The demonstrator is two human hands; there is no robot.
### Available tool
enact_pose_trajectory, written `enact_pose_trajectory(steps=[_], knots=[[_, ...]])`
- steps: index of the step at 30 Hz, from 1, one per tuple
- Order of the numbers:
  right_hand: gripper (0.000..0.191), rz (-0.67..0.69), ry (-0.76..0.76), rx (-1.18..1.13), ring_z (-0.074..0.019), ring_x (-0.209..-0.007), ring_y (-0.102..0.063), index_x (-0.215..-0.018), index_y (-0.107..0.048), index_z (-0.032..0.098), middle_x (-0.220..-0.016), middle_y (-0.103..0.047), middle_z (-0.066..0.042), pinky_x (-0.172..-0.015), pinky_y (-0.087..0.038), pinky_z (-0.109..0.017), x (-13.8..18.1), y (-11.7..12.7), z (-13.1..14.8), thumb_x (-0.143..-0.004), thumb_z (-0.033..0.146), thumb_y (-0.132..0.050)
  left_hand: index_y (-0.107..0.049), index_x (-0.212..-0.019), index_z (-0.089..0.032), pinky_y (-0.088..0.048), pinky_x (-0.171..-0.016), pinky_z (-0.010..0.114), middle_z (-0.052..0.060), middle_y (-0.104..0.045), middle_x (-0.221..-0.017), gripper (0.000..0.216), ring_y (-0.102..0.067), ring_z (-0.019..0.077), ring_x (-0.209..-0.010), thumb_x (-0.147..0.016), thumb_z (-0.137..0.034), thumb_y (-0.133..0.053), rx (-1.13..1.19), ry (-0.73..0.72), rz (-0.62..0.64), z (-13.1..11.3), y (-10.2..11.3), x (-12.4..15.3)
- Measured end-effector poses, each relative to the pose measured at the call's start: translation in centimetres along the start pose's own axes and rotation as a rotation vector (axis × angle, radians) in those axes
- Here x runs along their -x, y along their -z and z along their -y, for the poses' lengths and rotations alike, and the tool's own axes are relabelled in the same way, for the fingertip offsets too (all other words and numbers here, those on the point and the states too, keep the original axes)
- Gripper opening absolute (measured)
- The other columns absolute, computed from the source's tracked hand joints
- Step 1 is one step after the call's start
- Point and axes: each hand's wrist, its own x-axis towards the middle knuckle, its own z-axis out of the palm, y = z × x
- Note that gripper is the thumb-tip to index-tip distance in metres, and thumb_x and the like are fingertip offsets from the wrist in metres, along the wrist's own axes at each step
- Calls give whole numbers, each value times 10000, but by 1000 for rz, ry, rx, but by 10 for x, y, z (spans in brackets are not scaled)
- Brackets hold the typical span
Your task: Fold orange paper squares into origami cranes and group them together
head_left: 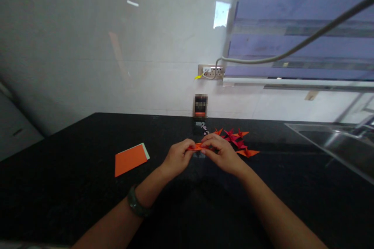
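Note:
A small folded piece of orange paper (198, 146) is held between my two hands above the black countertop (87, 202). My left hand (179, 156) pinches its left end between thumb and fingers. At the other end, my right hand (221, 152) grips the paper, its fingers covering part of the folds. Just beyond my right hand lie several folded paper cranes (232, 136) in orange and red, partly hidden by that hand. To the left of my left hand rests a stack of orange paper squares (131, 159) with a pale sheet showing at its edge.
A small dark box-like object (200, 106), blurred out, stands against the tiled wall. Above it is a wall socket (210, 71) with a plugged-in cable (263, 61) running to the upper right. A metal sink (330, 140) is set into the counter at right.

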Motion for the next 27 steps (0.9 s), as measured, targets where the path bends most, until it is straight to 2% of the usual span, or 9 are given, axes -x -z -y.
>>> enact_pose_trajectory(steps=[4, 8, 11, 14, 23, 27], knots=[[45, -50, -78, -70, -160, -835, -534, -802, -584, 197, -877, -555, -57, -724, -443, -309, 6, -8, -5, -765, 184, -562, -521, -736, -193, -419, -602, 204, -20, -576, -710, 113, -557, 108, -655, -703, -92, -483, 61, 100, -34, 5, -9, 3], [32, -60, -148, -111, -158, -794, -542, -791, -583, 204, -839, -563, -46, -683, -451, -298, 14, -11, -10, -763, 196, -569, -504, -787, -199, -439, -594, 210, -28, -589, -706, 111, -587, 114, -657, -698, -138, -532, 275, 225, -13, 7, -20, 7], [69, -42, -127, -101, -157, -776, -544, -817, -600, 214, -823, -566, -43, -671, -451, -297, 18, -11, -10, -775, 186, -553, -485, -833, -194, -461, -603, 230, -19, -605, -717, 162, -613, 128, -667, -694, -163, -561, 502, 305, 30, 9, -25, 10], [94, 3, -93, -86, -161, -780, -543, -830, -613, 225, -819, -567, -43, -682, -447, -305, 18, -12, -8, -778, 182, -548, -466, -831, -193, -469, -596, 241, -17, -605, -710, 196, -619, 133, -644, -678, -161, -583, 633, 355, 52, 12, -26, 14], [117, 86, -145, -118, -146, -729, -531, -815, -652, 253, -772, -542, -26, -636, -430, -285, 19, -13, -9, -772, 184, -569, -466, -795, -197, -441, -559, 221, -16, -622, -670, 174, -618, 130, -620, -672, -159, -584, 554, 353, 124, 15, -19, 17], [140, 78, -156, -127, -137, -697, -521, -812, -673, 272, -743, -527, -18, -604, -418, -273, 20, -14, -11, -764, 180, -580, -468, -791, -201, -430, -538, 211, -21, -624, -663, 160, -616, 127, -606, -678, -156, -572, 511, 356, 130, 15, -18, 18]])
